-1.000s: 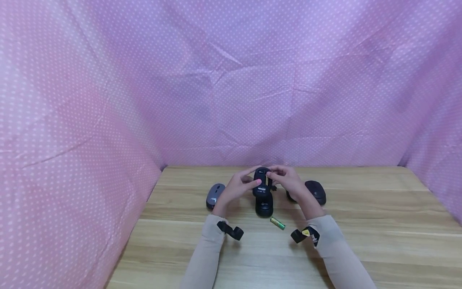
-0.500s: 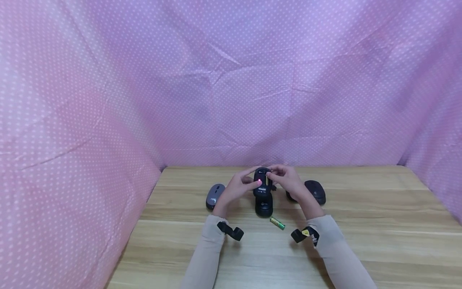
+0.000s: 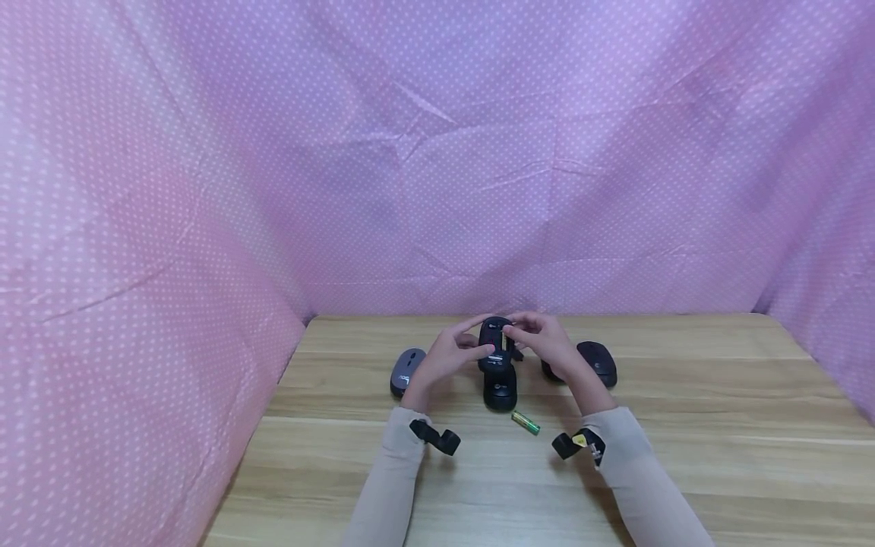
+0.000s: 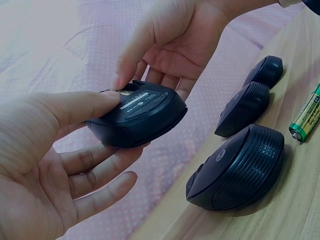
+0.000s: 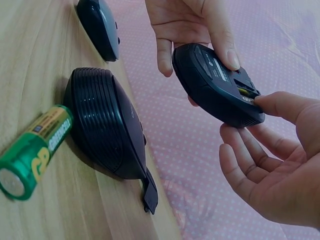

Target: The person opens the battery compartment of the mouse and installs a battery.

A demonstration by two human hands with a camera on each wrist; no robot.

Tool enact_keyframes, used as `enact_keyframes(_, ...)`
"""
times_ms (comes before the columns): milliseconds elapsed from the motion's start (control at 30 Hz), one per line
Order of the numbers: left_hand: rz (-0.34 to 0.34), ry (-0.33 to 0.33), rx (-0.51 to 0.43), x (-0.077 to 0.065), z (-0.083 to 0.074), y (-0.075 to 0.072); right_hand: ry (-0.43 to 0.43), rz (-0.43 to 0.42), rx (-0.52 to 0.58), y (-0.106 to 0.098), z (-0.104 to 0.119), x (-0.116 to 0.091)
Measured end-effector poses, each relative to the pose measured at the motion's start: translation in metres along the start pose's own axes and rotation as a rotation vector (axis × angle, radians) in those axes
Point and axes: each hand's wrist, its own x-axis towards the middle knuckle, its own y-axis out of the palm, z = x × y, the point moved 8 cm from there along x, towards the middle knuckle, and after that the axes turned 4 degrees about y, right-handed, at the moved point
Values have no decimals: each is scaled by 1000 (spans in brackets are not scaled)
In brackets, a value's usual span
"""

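A black computer mouse [image 3: 497, 363] is held underside up over the table's far part, its battery slot uncovered. My left hand [image 3: 446, 354] grips it from the left, thumb on the label side and fingers underneath. From the other side my right hand [image 3: 549, 346] pinches it, the thumb [image 5: 280, 105] at the edge of the slot. A battery [image 5: 246, 93] shows inside the slot, partly covered by that thumb in the head view. Below the held mouse, a second black mouse [image 3: 500, 396] with a ribbed end sits upright on the wood.
A green and gold battery [image 3: 525, 423] lies near the second mouse. A grey mouse [image 3: 408, 371] stands left; another black mouse [image 3: 598, 363] stands right, beside one partly hidden by the right wrist. A small black cover [image 5: 149, 194] lies beyond the second mouse. Pink dotted cloth [image 3: 437, 190] hangs behind.
The held mouse and left thumb have shifted very slightly left. A red glow on the mouse's underside, bright half a second ago, is faint now. The right thumb stays at the battery slot.
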Motion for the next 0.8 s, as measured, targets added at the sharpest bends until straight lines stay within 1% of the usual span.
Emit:
enact_keyframes(67, -10, -15, -6, -1, 0, -2, -2, 0, 4, 1, 1, 0)
enact_keyframes(233, -19, -29, -4, -3, 0, -4, -7, 22, -2, 3, 4, 1)
enact_keyframes(433, -29, -22, 31, -4, -3, -8, -18, 68, -84, 3, 10, 4)
enact_keyframes(600, -23, -10, 21, -4, -3, -10, -8, 103, -145, 3, 14, 6)
enact_keyframes(800, -32, -21, 38, -5, 0, -13, -6, 133, -175, 4, 21, 6)
